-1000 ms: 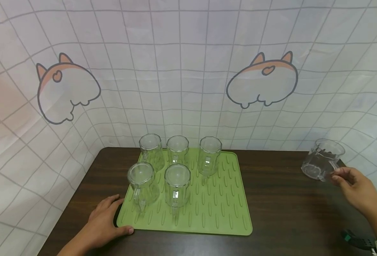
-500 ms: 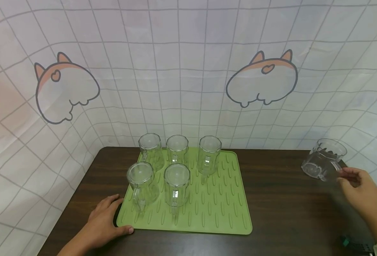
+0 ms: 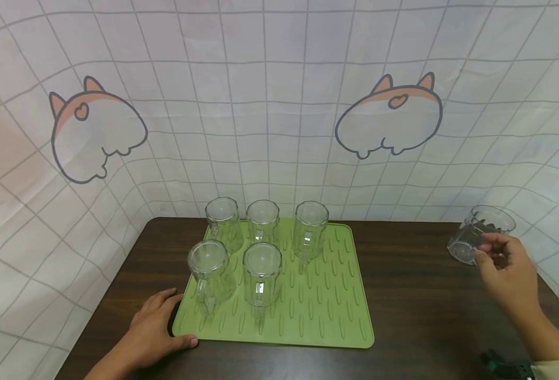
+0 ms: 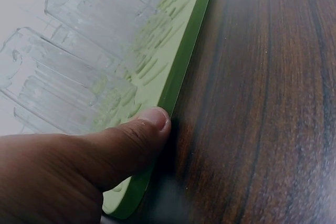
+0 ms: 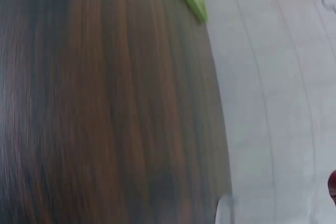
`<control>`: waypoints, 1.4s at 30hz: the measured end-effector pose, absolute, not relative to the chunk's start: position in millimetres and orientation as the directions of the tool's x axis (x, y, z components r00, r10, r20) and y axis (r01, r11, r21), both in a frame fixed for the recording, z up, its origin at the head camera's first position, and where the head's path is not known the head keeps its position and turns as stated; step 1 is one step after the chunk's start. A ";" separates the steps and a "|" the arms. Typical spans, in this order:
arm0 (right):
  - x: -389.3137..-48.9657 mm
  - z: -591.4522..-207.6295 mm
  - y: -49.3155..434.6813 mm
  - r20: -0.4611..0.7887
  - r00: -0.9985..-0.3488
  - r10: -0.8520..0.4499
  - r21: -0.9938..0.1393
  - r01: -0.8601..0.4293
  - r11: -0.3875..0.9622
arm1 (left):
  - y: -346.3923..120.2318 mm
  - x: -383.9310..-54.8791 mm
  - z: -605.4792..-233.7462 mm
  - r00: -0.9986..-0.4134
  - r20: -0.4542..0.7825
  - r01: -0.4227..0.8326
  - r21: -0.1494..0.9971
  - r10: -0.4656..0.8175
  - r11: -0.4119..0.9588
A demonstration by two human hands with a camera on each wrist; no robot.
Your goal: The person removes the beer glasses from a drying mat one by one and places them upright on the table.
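Observation:
In the head view my left hand (image 3: 151,332) rests at the near left corner of a green ribbed drying mat (image 3: 329,316). Its fingers lie along the left side; the straight thumb (image 4: 139,135) touches the front edge. Several clear glass mugs stand on the mat, among them a front left mug (image 3: 210,274) and a front middle mug (image 3: 262,274). At the far right, another glass mug (image 3: 462,250) stands on the table. My right hand (image 3: 509,272) overlaps this mug in the head view, its fingers loosely curved and its handle hidden behind them.
The dark wooden table (image 3: 412,295) extends on both sides of the mat. A white grid-patterned curtain (image 3: 279,132) borders the back and sides. A dark device with a green part (image 3: 504,365) sits by the right wrist.
My right hand was at the mug's handle, slipped slightly right off it, then moved left in front of the mug. The mug stays in place. My left hand has not moved.

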State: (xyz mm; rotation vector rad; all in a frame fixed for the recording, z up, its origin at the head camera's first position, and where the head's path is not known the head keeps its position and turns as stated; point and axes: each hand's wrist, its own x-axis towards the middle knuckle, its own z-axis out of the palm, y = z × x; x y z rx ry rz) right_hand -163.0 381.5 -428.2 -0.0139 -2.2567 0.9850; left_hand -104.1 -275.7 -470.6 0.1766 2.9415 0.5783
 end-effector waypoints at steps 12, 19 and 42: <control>-162.8 -422.5 315.3 0.555 -0.830 -0.059 -0.601 -0.449 0.661 | -274.5 -104.6 -469.4 -0.982 -0.115 0.094 0.378 0.148 0.921; -156.0 -422.0 269.1 0.505 -0.846 -0.170 -0.617 -0.492 0.614 | -274.6 -104.5 -470.0 -0.982 -0.131 0.079 0.377 0.137 0.923; -142.6 -438.0 159.2 0.416 -0.864 -0.286 -0.767 -0.502 0.400 | -276.0 -103.7 -468.1 -0.983 -0.105 0.103 0.373 0.152 0.922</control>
